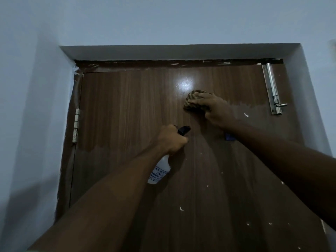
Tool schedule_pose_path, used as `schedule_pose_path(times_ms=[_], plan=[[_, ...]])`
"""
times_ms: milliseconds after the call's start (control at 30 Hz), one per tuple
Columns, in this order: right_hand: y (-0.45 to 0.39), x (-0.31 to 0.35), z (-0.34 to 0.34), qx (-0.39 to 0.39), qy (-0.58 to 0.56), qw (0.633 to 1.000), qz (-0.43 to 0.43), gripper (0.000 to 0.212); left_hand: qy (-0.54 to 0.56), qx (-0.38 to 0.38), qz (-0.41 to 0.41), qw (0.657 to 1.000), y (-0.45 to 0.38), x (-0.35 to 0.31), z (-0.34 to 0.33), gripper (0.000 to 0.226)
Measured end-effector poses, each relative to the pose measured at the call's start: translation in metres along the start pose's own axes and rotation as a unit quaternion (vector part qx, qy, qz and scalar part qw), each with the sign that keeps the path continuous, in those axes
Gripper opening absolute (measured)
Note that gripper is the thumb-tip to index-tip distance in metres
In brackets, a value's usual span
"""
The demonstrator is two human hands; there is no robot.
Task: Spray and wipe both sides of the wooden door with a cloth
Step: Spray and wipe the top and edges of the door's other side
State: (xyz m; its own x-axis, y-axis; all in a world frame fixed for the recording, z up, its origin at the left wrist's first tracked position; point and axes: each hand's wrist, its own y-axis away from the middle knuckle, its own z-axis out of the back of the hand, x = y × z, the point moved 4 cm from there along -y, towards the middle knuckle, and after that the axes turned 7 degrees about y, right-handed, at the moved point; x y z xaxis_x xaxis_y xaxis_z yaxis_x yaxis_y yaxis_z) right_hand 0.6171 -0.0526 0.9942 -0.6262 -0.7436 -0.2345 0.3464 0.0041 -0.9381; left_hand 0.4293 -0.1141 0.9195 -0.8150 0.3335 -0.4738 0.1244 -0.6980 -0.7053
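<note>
Both hands raised against the wooden door (127,106). Right hand (212,108) laid over a bunched brown striped cloth (192,102), fingers stretched across it, pressing it flat to the door panel just below a bright glare patch, well left of the steel tower bolt (272,88). Left hand (171,140) wrapped around the neck of a white spray bottle (161,170), fingers curled tight, black nozzle (183,129) sticking out above the knuckles and aimed up the door toward the cloth; printed label on the bottle too blurred to read. Steel hinge (76,124) on the door's left edge, level with the left hand. Small white paint flecks scattered over the lower right of the door. Pale blue-grey wall (36,88) surrounding the door recess.
</note>
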Motion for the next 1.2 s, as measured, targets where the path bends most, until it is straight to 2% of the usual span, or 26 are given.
schedule_pose_path(times_ms=[67, 133, 200, 267, 300, 333, 367, 467, 500, 533, 567, 633, 700, 767, 867, 933, 967, 1033, 1100, 1133, 1200], plan=[[0.018, 0.008, -0.008, -0.026, -0.023, 0.999, -0.018, 0.064, 0.044, -0.037, -0.016, 0.998, 0.0, -0.002, 0.001, 0.03], [0.055, 0.016, -0.024, -0.068, -0.068, 0.995, -0.029, 0.049, 0.108, -0.068, -0.03, 0.991, 0.002, -0.006, 0.002, 0.03], [0.096, 0.027, -0.043, -0.045, -0.055, 0.996, 0.048, 0.039, 0.141, -0.083, -0.029, 0.986, 0.003, -0.007, 0.003, 0.026], [0.11, 0.022, -0.043, 0.017, 0.005, 0.984, 0.178, 0.043, 0.149, -0.09, -0.014, 0.985, 0.0, -0.016, 0.001, 0.024], [0.1, 0.013, -0.036, 0.023, 0.024, 0.977, 0.212, 0.045, 0.151, -0.089, -0.007, 0.984, -0.003, -0.022, 0.0, 0.023], [0.081, 0.0, -0.025, 0.01, 0.025, 0.979, 0.2, 0.045, 0.15, -0.09, -0.004, 0.985, -0.006, -0.029, -0.001, 0.023], [0.058, -0.015, -0.012, -0.022, 0.024, 0.989, 0.147, 0.046, 0.147, -0.09, -0.002, 0.985, -0.008, -0.039, -0.002, 0.023], [0.006, -0.055, 0.018, -0.086, 0.017, 0.993, -0.08, 0.057, 0.15, -0.092, -0.001, 0.984, -0.014, -0.064, -0.007, 0.025], [0.006, -0.054, 0.02, -0.089, 0.009, 0.989, -0.115, 0.058, 0.155, -0.097, -0.002, 0.983, -0.016, -0.072, -0.008, 0.025], [0.016, -0.045, 0.016, -0.081, -0.002, 0.99, -0.111, 0.059, 0.161, -0.106, -0.004, 0.981, -0.017, -0.077, -0.009, 0.025], [0.032, -0.033, 0.011, -0.068, -0.014, 0.995, -0.064, 0.058, 0.161, -0.114, -0.008, 0.98, -0.018, -0.081, -0.009, 0.025], [0.071, -0.017, -0.004, -0.009, -0.013, 0.996, 0.09, 0.052, 0.155, -0.115, -0.02, 0.981, -0.019, -0.09, -0.012, 0.025], [0.073, -0.028, 0.0, 0.063, 0.012, 0.986, 0.153, 0.053, 0.14, -0.105, -0.032, 0.984, -0.02, -0.1, -0.016, 0.026], [0.035, -0.056, 0.015, 0.043, 0.027, 0.994, 0.1, 0.056, 0.134, -0.095, -0.038, 0.986, -0.023, -0.107, -0.019, 0.028], [-0.01, -0.075, 0.04, -0.064, 0.015, 0.996, -0.062, 0.054, 0.137, -0.095, -0.047, 0.985, -0.024, -0.115, -0.02, 0.034], [-0.007, -0.062, 0.036, -0.072, -0.006, 0.993, -0.091, 0.058, 0.13, -0.1, -0.049, 0.985, -0.023, -0.116, -0.02, 0.037], [0.003, -0.051, 0.027, -0.056, -0.015, 0.997, -0.054, 0.057, 0.127, -0.099, -0.051, 0.986, -0.022, -0.116, -0.02, 0.036], [0.034, -0.034, 0.012, -0.001, 0.003, 0.997, 0.072, 0.055, 0.117, -0.095, -0.055, 0.987, -0.023, -0.113, -0.022, 0.03], [0.046, -0.042, 0.014, 0.028, 0.081, 0.981, 0.171, 0.055, 0.104, -0.09, -0.057, 0.989, -0.027, -0.113, -0.026, 0.029], [0.037, -0.052, 0.022, 0.017, 0.115, 0.976, 0.184, 0.052, 0.101, -0.091, -0.056, 0.989, -0.028, -0.111, -0.027, 0.029], [0.012, -0.075, 0.041, -0.023, 0.145, 0.982, 0.121, 0.044, 0.101, -0.099, -0.056, 0.988, -0.029, -0.113, -0.027, 0.03]])
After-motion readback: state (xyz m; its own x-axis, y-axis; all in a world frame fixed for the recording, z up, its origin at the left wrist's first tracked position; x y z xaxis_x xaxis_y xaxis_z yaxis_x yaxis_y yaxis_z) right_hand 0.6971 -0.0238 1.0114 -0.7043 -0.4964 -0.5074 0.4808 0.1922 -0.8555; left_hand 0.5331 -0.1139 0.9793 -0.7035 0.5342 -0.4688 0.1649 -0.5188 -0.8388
